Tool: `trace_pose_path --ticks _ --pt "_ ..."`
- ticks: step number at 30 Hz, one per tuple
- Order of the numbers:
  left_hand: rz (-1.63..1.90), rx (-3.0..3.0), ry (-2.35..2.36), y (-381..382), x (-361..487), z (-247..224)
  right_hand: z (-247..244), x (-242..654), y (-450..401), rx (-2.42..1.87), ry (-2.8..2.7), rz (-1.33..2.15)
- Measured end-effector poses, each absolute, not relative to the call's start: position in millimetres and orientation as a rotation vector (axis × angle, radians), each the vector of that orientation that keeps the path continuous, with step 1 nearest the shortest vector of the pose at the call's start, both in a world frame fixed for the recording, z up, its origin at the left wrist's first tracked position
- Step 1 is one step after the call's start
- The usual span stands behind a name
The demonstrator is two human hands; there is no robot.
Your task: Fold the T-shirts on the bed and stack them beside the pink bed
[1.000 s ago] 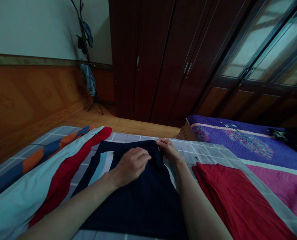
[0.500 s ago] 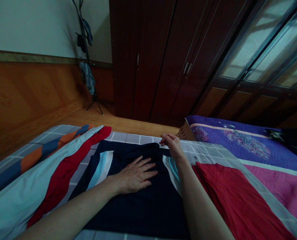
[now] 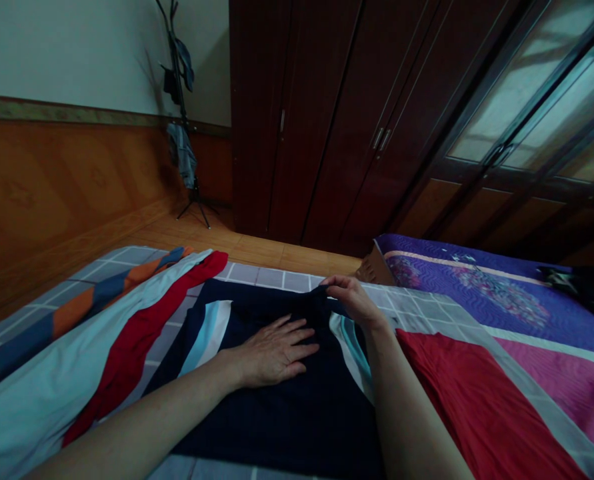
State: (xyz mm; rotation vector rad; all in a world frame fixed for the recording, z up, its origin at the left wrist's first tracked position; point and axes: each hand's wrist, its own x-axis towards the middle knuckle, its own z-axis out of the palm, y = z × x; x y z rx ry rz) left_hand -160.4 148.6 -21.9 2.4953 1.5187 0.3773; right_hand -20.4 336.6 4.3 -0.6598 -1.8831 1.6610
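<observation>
A navy garment [image 3: 277, 420] with white and light-blue stripes lies spread out in front of me; I cannot tell if it is a shirt or shorts. My left hand [image 3: 279, 353] rests flat on its middle, fingers spread. At the garment's far right edge, my right hand [image 3: 354, 300] pinches the navy cloth between thumb and fingers and lifts it slightly. Beside the right forearm lies a red garment [image 3: 471, 393]. To the left are a pale-blue and red garment [image 3: 77, 380] and a blue and orange striped one [image 3: 71, 313].
A grey checked sheet [image 3: 257, 275] lies under the clothes. Farther right is a purple floral cover [image 3: 477, 273], with a brown basket [image 3: 374, 267] at its near left corner. Dark wardrobes [image 3: 317, 120] line the back, and a coat stand [image 3: 183, 107] holds several items.
My right hand has come down onto the garment's far edge and taken hold of the cloth, raising it a little. The left hand stays flat in place. The view has shifted slightly.
</observation>
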Motion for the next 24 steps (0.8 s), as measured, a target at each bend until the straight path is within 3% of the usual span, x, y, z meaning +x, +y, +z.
trace_pose_path --ticks 7,16,24 --pt "0.346 2.482 1.557 147.7 -159.1 -21.4 4.0 -20.0 340.2 -0.671 -1.778 1.635" --pt "0.397 2.536 1.57 148.6 -159.8 -28.2 12.6 -16.7 333.5 -0.914 -2.189 1.674" --pt "0.395 2.511 1.566 148.1 -160.0 -28.6 11.3 -35.1 328.4 -0.948 -2.216 1.434"
